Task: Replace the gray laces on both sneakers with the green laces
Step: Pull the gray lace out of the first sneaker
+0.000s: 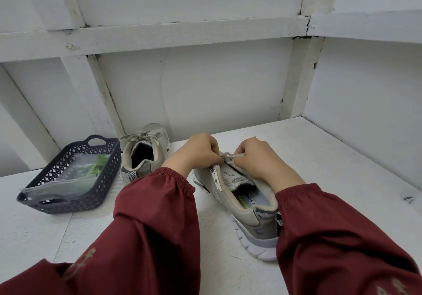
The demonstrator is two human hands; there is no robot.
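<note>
You're early in this one, I'd say. Your left hand (201,151) and right hand (258,157) are both over the near sneaker (246,210), which sits on the bench (331,169) right in front of you with its heel toward you. Fingers of both hands are curled in and pinched tight on the gray lace (229,157) up near the middle of the tongue. The eyelets closer to the collar look bare already, so my guess is you're partway through pulling that lace out. How much is left threaded toward the toe I can't tell, since your hands cover it.

The far sneaker (146,155) hasn't been started: its tied gray lace (139,135) is still in a bow. The green laces (97,167) are still in the plastic bag (68,178) inside the basket (100,180), off to your left, well apart from the shoe you're on.

Count:
- sneakers: two
- gray laces: two, one per shoe
- green laces: can't count them through the bag
- baskets: one
- bags: one

So what's left is finishing this unlacing, stripping the other shoe, then threading green through both.
</note>
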